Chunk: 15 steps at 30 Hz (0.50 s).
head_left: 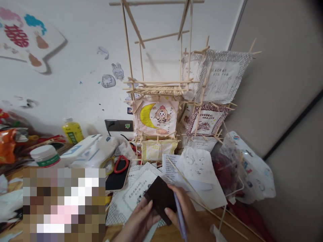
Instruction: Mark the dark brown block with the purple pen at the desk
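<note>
Low in the view, both hands meet over a small dark square card (159, 198), held tilted above the cluttered bench (166, 233). The left hand (137, 220) grips the card's lower left edge, its fingers (148, 205) curled narrow onto it. The right hand (190, 215) pinches the card's right corner with the thumb, and the same hand's fingers also clasp a pale lilac pen (180, 218) that slants down toward the lower edge of the view. Under the card lie white printed paper sheets (136, 193) with patterned borders (the writing on them is too small to read). A thin bamboo stick (202, 201) runs diagonally across the papers just right of the hands. Behind stands a tall stick frame (156, 89), with a drawing of a yellow moon (147, 116) on one panel. A dark phone (117, 179) lies to the left, red-handled scissors (121, 163) resting on it
</note>
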### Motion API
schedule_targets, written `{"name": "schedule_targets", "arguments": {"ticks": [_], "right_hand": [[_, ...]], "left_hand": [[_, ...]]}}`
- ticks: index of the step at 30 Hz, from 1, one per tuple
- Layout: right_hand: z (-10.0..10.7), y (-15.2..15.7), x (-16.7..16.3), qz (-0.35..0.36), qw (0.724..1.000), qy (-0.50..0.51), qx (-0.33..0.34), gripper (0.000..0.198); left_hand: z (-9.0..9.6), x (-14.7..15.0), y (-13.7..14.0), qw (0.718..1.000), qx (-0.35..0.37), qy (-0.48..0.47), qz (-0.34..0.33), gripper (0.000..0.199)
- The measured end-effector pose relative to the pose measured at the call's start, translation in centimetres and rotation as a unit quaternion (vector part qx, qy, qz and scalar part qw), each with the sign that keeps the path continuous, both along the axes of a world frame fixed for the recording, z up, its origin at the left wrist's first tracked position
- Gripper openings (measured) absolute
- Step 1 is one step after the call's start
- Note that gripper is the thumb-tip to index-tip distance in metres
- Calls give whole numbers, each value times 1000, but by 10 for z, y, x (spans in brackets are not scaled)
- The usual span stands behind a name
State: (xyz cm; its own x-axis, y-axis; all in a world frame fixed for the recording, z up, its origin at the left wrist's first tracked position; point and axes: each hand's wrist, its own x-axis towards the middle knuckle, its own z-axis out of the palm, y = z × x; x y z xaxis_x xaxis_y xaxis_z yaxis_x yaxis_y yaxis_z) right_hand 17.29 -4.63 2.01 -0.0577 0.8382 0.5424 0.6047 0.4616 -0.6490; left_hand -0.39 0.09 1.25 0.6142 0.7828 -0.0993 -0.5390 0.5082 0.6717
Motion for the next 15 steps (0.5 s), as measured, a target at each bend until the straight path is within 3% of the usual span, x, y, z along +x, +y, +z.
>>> {"name": "schedule_targets", "arguments": {"ticks": [7, 11, 15], "right_hand": [[2, 3, 7, 33, 999, -20, 21, 40], [16, 1, 6, 28, 993, -79, 78, 29], [22, -4, 4, 36, 979, -153, 131, 25]], "left_hand": [[8, -3, -3, 998, 41, 38, 6, 68], [15, -1, -5, 995, 85, 56, 4, 76], [18, 2, -7, 989, 105, 90, 58, 75]]}}
